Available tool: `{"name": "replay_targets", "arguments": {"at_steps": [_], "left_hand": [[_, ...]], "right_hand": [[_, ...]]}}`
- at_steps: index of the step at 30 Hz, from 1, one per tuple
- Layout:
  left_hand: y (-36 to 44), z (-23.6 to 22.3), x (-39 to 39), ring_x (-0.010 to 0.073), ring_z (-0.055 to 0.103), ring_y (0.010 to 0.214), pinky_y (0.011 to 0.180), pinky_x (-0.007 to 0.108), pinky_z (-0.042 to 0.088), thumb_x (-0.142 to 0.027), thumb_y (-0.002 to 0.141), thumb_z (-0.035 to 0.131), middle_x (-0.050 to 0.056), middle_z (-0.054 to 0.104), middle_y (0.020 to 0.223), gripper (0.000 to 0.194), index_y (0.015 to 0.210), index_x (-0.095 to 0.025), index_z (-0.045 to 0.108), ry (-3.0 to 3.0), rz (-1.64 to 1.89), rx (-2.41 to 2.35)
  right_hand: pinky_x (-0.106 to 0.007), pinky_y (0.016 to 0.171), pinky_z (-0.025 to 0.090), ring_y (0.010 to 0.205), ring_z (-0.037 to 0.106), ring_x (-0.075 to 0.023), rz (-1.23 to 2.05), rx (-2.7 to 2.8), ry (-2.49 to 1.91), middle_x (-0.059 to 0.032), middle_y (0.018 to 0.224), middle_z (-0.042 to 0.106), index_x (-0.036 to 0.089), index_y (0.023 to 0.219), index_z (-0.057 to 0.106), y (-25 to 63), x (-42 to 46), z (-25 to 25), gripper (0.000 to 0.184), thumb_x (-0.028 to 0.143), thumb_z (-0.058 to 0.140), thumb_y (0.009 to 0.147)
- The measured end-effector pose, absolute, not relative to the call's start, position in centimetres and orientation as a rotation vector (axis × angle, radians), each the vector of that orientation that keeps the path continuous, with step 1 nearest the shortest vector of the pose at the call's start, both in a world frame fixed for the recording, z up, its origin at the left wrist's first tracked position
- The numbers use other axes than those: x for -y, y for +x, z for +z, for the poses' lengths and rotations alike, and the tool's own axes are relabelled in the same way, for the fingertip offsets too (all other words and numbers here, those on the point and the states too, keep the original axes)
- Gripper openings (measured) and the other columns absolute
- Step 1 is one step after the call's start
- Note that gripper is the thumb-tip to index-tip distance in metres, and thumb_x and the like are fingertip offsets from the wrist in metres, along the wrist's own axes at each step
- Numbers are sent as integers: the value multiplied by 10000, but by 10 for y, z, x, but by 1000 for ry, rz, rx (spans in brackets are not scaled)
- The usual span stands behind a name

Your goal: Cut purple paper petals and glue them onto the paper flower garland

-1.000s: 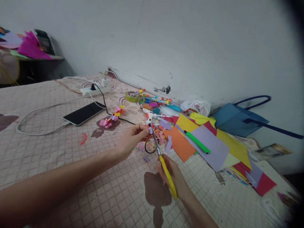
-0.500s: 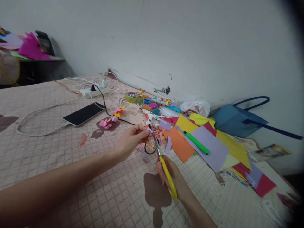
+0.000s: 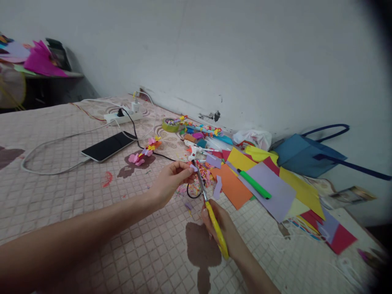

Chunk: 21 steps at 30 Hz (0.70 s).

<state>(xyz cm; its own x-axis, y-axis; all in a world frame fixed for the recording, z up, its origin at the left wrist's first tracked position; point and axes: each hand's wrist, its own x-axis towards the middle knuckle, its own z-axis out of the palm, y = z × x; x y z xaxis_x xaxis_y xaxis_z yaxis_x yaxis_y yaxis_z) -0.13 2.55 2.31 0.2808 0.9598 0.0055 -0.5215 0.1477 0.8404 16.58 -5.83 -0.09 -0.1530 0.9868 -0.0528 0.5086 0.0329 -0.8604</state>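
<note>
Your left hand (image 3: pixel 167 183) pinches a tiny lilac scrap (image 3: pixel 193 167) at its fingertips; your right hand (image 3: pixel 221 229) is clenched on the scissors (image 3: pixel 211 214), blades meeting the scrap just past that pinch. The risk, I'd judge: with so little paper, the blades could nick your fingertips, or the scrap could slip out and drop into the clippings (image 3: pixel 199 183) beneath.

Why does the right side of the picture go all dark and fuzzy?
In the head view, the lens edge darkens the right corners; things there look smeared, while the scissors and left hand in the middle look sharper under soft, even light.
</note>
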Motion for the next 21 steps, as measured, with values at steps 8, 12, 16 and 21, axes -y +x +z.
{"name": "replay_targets", "arguments": {"at_steps": [8,12,16,21], "left_hand": [[1,24,-23,84,590,628,671,229,474,-236,695,709,3,646,720,167,741,-133,585,826,1197,-644],[1,24,-22,87,591,631,668,227,478,-237,693,709,5,644,721,170,739,-133,582,830,1210,-637],[2,23,-20,83,587,629,673,226,482,-245,700,704,3,637,723,171,740,-131,584,824,1228,-642],[3,23,-18,84,590,632,674,224,484,-237,700,702,3,641,716,161,741,-132,587,811,1240,-633]], "right_hand": [[-192,427,330,486,388,-84,1010,1747,-1541,55,613,413,204,754,406,164,58,0,311,495,432,862],[-187,432,342,501,392,-85,998,1729,-1534,50,618,423,202,742,406,162,59,1,290,464,442,861],[-188,418,340,485,389,-85,1000,1704,-1525,49,606,423,204,729,404,160,58,2,275,448,458,844],[-192,410,338,466,379,-82,994,1693,-1530,53,595,405,205,716,402,160,57,1,258,427,453,838]]}}
